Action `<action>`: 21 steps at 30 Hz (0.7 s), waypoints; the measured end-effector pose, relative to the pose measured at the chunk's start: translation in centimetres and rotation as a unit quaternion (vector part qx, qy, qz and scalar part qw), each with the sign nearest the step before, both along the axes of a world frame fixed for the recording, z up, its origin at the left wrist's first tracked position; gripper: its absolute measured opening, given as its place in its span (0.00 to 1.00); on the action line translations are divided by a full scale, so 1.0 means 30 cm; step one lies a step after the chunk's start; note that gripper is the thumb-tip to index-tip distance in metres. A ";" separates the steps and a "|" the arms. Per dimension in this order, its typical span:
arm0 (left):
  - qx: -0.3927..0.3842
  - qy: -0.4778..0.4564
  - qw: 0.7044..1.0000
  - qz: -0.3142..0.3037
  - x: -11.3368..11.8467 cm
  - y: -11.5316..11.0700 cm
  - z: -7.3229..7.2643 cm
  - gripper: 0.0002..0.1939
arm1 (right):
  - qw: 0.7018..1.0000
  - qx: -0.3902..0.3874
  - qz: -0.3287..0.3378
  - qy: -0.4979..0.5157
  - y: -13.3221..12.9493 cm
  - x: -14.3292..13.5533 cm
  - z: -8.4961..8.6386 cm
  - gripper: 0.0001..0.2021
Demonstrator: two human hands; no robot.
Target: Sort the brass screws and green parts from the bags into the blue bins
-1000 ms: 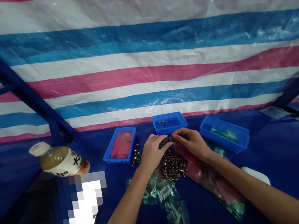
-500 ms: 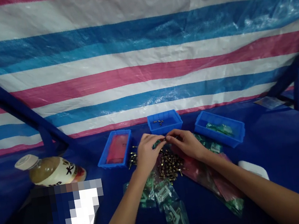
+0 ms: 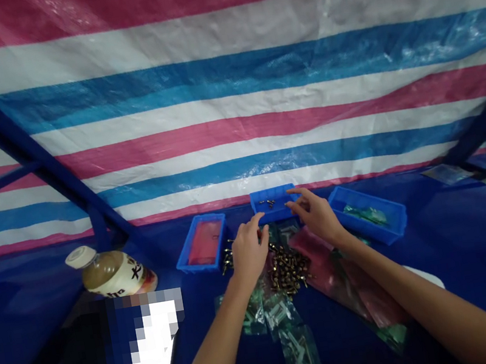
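My left hand [image 3: 250,250] hovers over the left side of a heap of small brass-coloured metal fittings [image 3: 290,270], its thumb and index finger apart and nothing visible between them. Farther forward, my right hand [image 3: 316,213] reaches to the right end of the middle blue bin [image 3: 271,214], its fingers spread. A few small metal pieces [image 3: 268,204] lie in that bin. Under my right wrist are pink plastic bags [image 3: 324,261]. Clear packets of pale parts [image 3: 300,354] lie at the front of the heap.
A left blue bin [image 3: 183,264] holds pink bags, and a right blue bin [image 3: 397,225] holds green packets. At left stand a drink bottle [image 3: 117,274] and a bright, blurred-out screen [image 3: 153,356]. A white object [image 3: 424,276] sits beside my right forearm. Striped sheeting [image 3: 235,134] hangs behind.
My hands, formerly fingertip to fingertip above the heap, have separated. The right has moved forward to the middle bin with fingers spread; the left has opened. The whole view has shifted slightly.
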State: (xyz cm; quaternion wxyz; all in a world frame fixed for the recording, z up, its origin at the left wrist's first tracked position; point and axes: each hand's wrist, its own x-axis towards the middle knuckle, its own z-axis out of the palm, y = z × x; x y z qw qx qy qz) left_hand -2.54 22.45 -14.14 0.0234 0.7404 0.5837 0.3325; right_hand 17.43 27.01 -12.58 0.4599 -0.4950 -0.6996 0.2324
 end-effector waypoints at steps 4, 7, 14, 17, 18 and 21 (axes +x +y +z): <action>-0.002 0.037 0.999 0.010 0.000 -0.004 0.004 0.19 | 0.998 0.030 0.001 -0.053 -0.021 0.050 0.074 0.19; -0.012 0.059 0.998 0.016 0.001 -0.005 0.006 0.19 | 0.990 0.022 0.015 -0.142 -0.084 0.153 0.152 0.14; 0.014 0.044 0.999 0.025 -0.006 0.007 -0.003 0.19 | 0.952 -0.068 0.003 -0.297 -0.439 0.556 0.102 0.12; 0.013 0.046 0.999 0.024 -0.005 0.008 -0.006 0.18 | 0.943 -0.067 0.000 -0.327 -0.565 0.634 0.002 0.16; 0.010 0.046 0.999 0.023 -0.004 0.007 -0.006 0.17 | 0.944 -0.068 -0.007 -0.323 -0.588 0.640 -0.028 0.15; 0.002 0.040 0.999 0.019 0.000 0.001 -0.004 0.17 | 0.946 -0.063 -0.049 -0.313 -0.611 0.631 -0.089 0.15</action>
